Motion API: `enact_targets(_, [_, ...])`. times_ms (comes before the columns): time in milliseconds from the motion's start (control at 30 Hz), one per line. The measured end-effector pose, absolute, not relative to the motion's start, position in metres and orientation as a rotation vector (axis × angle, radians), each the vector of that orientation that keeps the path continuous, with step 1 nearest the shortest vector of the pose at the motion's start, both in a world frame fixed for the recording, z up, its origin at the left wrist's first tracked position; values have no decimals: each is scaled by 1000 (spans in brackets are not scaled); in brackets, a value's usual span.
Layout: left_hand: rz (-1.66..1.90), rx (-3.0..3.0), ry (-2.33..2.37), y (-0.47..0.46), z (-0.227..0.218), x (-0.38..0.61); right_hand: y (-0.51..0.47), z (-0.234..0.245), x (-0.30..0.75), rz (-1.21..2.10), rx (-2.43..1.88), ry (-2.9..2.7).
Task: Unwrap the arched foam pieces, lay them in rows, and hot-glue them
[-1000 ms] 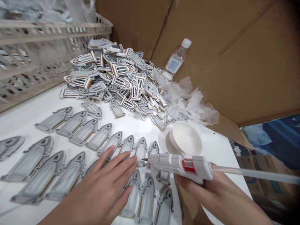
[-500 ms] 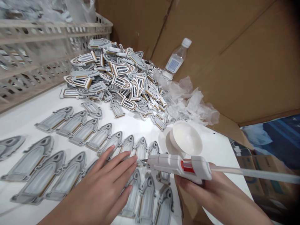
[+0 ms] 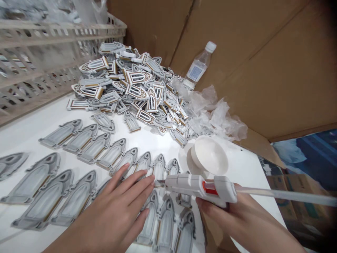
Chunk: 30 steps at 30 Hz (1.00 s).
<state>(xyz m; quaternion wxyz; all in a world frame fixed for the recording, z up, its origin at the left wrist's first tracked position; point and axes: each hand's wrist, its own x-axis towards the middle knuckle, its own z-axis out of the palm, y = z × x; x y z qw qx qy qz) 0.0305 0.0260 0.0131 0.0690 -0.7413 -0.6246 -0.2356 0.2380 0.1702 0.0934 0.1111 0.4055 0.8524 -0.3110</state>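
My right hand (image 3: 244, 216) is wrapped round the handle of a white hot glue gun (image 3: 184, 185) with a red part on its side. A long translucent glue stick (image 3: 284, 195) runs out of its back. The dark nozzle points left, at the lower end of a small grey arched window piece (image 3: 158, 168) in the back row. My left hand (image 3: 118, 203) is stretched out, palm down, over the rows, fingertips close to the nozzle and touching pieces there. Its fingers hide several pieces. Nearer me lies another arched piece (image 3: 165, 225), back side up like the others.
A heap of arched pieces (image 3: 137, 75) lies at the back, beside a white plastic crate (image 3: 60, 45). A tilted white bowl (image 3: 209, 154), crumpled plastic bags (image 3: 218, 116) and a water bottle (image 3: 197, 68) are to the right. Cardboard (image 3: 250, 70) walls the back.
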Motion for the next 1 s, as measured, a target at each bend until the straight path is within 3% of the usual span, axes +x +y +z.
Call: enact_targets(1000, [-739, -2252, -1927, 25, 9, 31, 167, 96, 237, -787, 1206, 2515])
